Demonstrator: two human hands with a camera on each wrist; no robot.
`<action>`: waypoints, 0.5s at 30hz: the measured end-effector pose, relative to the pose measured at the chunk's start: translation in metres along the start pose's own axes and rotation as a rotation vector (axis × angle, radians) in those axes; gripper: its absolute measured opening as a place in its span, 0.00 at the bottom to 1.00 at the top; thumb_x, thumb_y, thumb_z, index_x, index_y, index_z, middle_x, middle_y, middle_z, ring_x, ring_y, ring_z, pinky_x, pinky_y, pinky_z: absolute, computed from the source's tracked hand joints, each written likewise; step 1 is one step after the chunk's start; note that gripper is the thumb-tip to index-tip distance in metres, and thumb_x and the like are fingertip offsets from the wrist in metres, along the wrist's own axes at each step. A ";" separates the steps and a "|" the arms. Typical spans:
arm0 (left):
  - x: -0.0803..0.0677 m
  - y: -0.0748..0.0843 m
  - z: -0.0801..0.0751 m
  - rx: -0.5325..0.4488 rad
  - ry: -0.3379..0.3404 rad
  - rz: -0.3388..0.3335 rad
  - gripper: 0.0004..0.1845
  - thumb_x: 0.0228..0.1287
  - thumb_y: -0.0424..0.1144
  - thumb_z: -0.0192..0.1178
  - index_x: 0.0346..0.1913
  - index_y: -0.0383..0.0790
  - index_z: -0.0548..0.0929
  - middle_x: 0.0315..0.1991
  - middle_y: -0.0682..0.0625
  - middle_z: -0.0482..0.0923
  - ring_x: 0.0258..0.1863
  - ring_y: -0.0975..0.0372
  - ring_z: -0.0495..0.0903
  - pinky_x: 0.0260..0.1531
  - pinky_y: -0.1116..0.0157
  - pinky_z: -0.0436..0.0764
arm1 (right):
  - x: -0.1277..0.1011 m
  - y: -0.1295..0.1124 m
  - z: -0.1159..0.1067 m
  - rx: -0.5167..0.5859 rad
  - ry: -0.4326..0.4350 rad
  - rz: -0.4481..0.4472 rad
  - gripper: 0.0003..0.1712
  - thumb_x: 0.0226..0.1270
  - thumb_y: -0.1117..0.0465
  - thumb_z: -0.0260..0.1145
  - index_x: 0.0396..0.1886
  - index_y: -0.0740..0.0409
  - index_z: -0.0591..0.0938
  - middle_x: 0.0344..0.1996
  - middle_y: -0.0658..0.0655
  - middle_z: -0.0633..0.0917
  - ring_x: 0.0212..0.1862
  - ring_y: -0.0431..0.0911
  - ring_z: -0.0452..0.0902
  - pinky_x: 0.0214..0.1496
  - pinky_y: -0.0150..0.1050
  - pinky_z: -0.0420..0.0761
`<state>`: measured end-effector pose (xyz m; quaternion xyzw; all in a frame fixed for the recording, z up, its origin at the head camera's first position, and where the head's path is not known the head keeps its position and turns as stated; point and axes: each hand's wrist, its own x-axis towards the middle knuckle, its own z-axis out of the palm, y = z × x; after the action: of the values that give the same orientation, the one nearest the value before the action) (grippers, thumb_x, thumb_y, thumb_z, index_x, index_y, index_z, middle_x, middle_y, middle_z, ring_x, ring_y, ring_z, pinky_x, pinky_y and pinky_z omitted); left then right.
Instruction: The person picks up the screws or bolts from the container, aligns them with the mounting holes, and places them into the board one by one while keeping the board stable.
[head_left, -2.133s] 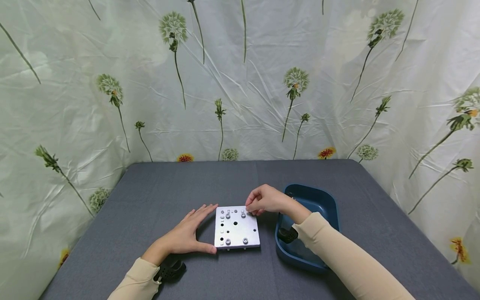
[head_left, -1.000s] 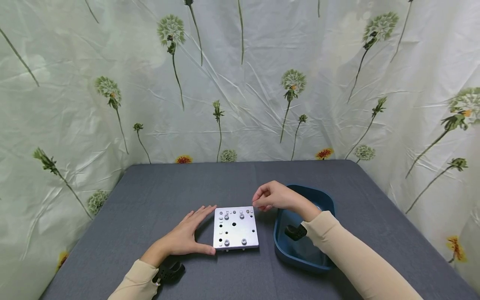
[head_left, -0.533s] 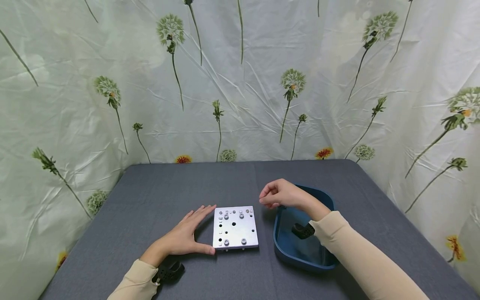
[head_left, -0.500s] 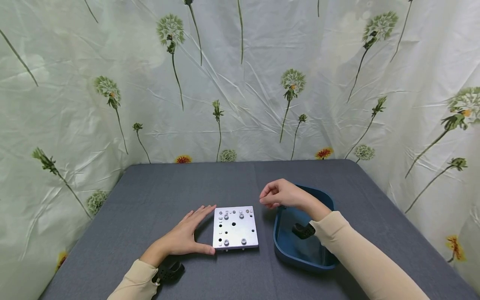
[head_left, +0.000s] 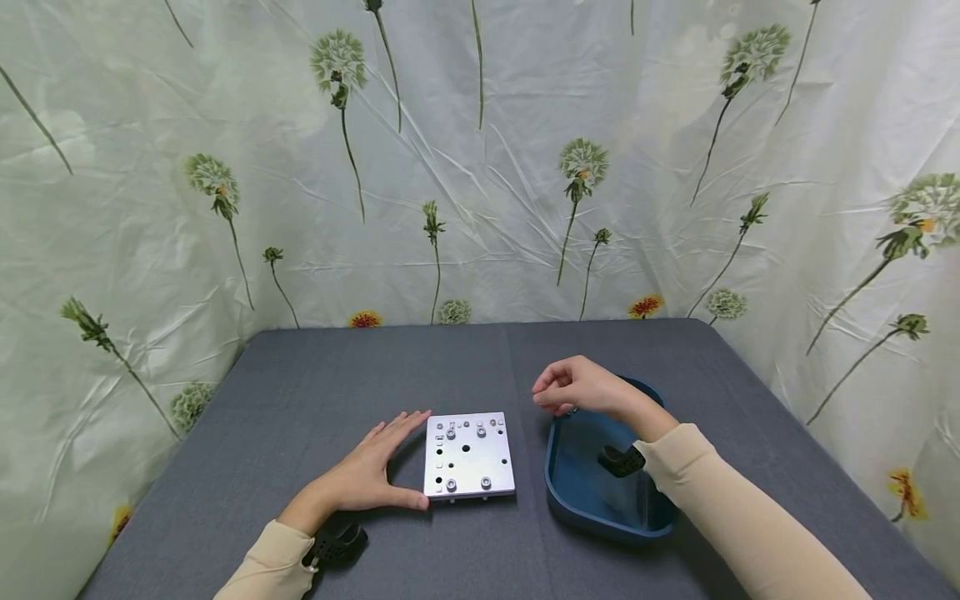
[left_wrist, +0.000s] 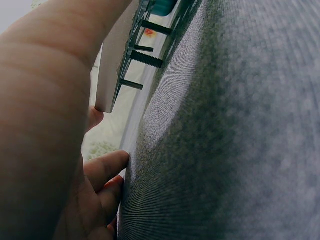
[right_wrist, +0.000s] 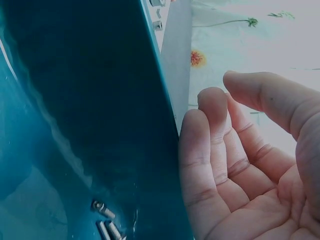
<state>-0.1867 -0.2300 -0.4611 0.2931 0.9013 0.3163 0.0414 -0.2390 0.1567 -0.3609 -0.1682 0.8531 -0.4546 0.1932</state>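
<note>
From the head view we see our left hand (head_left: 367, 477) lying flat on the grey counter (head_left: 337, 375), fingers straight, thumb and fingertips touching the left edge of the square metal plate (head_left: 468, 457). The plate lies level near the counter's middle, with several bolt heads standing up from it and a few dark holes. Our right hand (head_left: 577, 386) hangs above the counter, between the plate's far right corner and the far rim of the blue tray (head_left: 558, 487); its fingers are loosely curled and we cannot make out anything between them here. The tray sits just to the right of the plate, apart from it. A floral curtain (head_left: 480, 158) closes in the counter behind and on both sides.

From the left wrist we look along the counter (left_wrist: 240, 125) at the plate (left_wrist: 112, 70) edge-on; bolt threads stick out under it and hold it off the cloth. Our left hand (left_wrist: 65, 150) fills the left side, a thumb against the plate's edge, the fingers relaxed on the cloth.

From the right wrist we see our right hand (right_wrist: 250, 165) with the palm bare, fingers gently bent and holding nothing. Beside it is the blue tray (right_wrist: 75, 100), with a few small metal bolts (right_wrist: 105, 222) lying at its bottom, and the plate (right_wrist: 176, 60) edge-on beyond the tray's rim.
</note>
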 end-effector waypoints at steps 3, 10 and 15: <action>0.000 0.000 0.000 0.001 0.001 -0.001 0.67 0.48 0.66 0.83 0.87 0.47 0.59 0.86 0.39 0.59 0.85 0.36 0.55 0.81 0.27 0.49 | -0.001 0.004 -0.003 0.003 0.001 -0.004 0.12 0.76 0.60 0.71 0.48 0.66 0.88 0.35 0.62 0.90 0.35 0.44 0.84 0.47 0.46 0.90; 0.000 0.000 0.001 0.006 0.001 0.000 0.67 0.48 0.66 0.82 0.87 0.46 0.59 0.86 0.39 0.59 0.85 0.36 0.55 0.81 0.27 0.49 | -0.005 0.011 -0.011 -0.001 0.009 0.002 0.20 0.76 0.58 0.71 0.55 0.71 0.86 0.39 0.62 0.91 0.38 0.45 0.85 0.51 0.50 0.90; 0.000 0.000 0.000 0.012 0.003 0.003 0.67 0.48 0.66 0.83 0.87 0.46 0.58 0.86 0.39 0.59 0.85 0.36 0.55 0.80 0.27 0.50 | -0.008 0.014 -0.015 -0.009 0.016 -0.005 0.20 0.77 0.58 0.71 0.56 0.71 0.85 0.38 0.56 0.92 0.38 0.45 0.85 0.51 0.49 0.90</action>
<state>-0.1866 -0.2297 -0.4615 0.2940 0.9029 0.3113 0.0380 -0.2410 0.1783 -0.3631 -0.1677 0.8563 -0.4524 0.1844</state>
